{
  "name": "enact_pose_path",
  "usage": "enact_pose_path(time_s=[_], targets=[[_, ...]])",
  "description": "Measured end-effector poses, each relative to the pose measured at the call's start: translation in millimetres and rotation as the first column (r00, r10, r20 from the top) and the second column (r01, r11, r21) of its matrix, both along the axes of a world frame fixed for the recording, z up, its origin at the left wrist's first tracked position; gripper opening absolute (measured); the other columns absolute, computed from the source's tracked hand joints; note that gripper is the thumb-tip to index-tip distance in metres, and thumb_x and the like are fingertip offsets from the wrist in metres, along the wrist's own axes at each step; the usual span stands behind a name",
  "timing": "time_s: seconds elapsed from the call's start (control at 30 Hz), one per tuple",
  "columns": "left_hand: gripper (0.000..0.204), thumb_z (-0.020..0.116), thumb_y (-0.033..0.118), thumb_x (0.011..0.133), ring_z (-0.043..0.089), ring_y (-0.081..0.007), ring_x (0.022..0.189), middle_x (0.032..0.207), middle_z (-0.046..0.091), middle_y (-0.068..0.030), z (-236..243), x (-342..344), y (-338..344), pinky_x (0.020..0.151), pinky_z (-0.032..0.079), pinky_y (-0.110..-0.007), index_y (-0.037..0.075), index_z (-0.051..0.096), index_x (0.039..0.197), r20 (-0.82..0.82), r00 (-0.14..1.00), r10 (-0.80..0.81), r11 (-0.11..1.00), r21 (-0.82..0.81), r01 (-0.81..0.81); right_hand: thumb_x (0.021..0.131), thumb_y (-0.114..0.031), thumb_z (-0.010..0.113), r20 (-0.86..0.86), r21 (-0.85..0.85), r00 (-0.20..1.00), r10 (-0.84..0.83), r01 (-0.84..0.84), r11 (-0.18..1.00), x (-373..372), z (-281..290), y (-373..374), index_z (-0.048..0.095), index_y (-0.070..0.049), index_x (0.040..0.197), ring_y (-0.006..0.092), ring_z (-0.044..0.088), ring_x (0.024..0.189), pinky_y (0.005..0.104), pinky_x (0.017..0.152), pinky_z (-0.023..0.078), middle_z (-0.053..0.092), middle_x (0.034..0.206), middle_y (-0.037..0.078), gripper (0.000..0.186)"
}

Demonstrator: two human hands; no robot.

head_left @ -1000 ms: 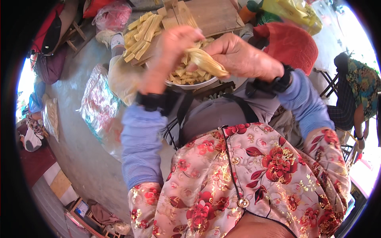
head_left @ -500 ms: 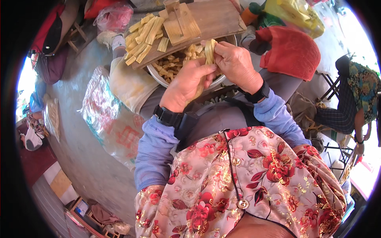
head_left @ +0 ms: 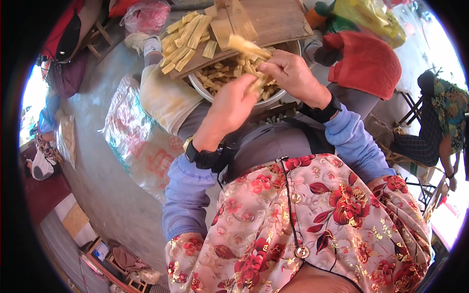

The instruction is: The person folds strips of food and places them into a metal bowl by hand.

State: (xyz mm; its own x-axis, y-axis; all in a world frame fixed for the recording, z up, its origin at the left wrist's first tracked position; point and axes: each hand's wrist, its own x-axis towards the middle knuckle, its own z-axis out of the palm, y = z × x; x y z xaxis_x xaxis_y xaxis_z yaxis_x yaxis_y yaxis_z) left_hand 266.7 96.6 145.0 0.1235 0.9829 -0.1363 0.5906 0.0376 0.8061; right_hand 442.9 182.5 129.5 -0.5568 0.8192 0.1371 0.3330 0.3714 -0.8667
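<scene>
Yellow strip (head_left: 248, 47) | right hand (head_left: 297, 74) pinching it | left hand (head_left: 227, 105) grip unclear | basin (head_left: 199, 92) holding pieces (head_left: 210, 81)

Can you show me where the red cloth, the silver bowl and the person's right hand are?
Red cloth (head_left: 367, 67): head view, on its broad middle.
Silver bowl (head_left: 198, 90): head view, on its rim at the near left.
Right hand (head_left: 296, 76): head view, on the back of it.

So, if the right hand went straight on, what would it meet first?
Beyond the pale strip it holds, the right hand would probably meet the flat wooden piece on the brown board, though depth is unclear.
</scene>
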Motion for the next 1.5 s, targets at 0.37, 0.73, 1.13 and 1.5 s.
enact_pose_path(time_s=[0.37,0.73,1.13,1.5], targets=[[0.017,0.054,0.016,0.092,0.037,-0.0015,0.052,0.066,0.049,0.0054,-13.8,-0.5,-21.5,0.047,0.027,-0.017,0.003,0.06,0.099,0.656,0.732,0.183,0.921,-0.375,0.106,0.069,0.008,0.061,-0.057,0.161,0.949,0.309,-0.297,0.941,42.9,17.7,-35.6,0.069,-0.004,0.093,0.0314,0.057,0.107,0.036,0.09,0.045,0.062,0.11,0.015,0.028],[0.011,0.057,0.016,0.09,0.041,-0.0095,0.049,0.066,0.049,-0.0016,-17.8,-4.5,-2.6,0.046,0.035,-0.023,0.005,0.055,0.088,0.849,0.118,0.516,0.857,-0.512,-0.064,0.068,-0.013,0.061,0.84,0.28,0.541,0.047,-0.506,0.816,26.6,-40.4,41.2,0.062,-0.014,0.079,0.0212,0.055,0.091,0.0388,0.09,0.033,0.062,0.082,0.001,0.011],[0.028,0.056,0.03,0.09,0.047,-0.0075,0.058,0.066,0.056,0.0007,8.3,12.1,19.5,0.052,0.036,-0.022,0.002,0.062,0.088,0.499,0.849,0.174,0.92,-0.389,0.04,0.077,-0.016,0.064,0.129,-0.112,0.955,0.269,-0.255,0.96,21.6,42.3,19.0,0.057,0.001,0.083,0.035,0.062,0.072,0.0373,0.064,0.05,0.062,0.076,0.02,0.02],[0.026,0.049,0.024,0.09,0.029,-0.0075,0.045,0.054,0.033,0.0026,9.1,7.5,3.3,0.042,0.024,-0.022,0.009,0.044,0.07,0.766,0.153,0.625,0.751,-0.643,0.151,0.079,-0.017,0.064,0.22,0.093,0.899,0.379,-0.406,0.909,26.6,42.9,23.3,0.056,-0.002,0.072,0.0355,0.056,0.06,0.0411,0.053,0.044,0.054,0.062,0.017,0.018]])
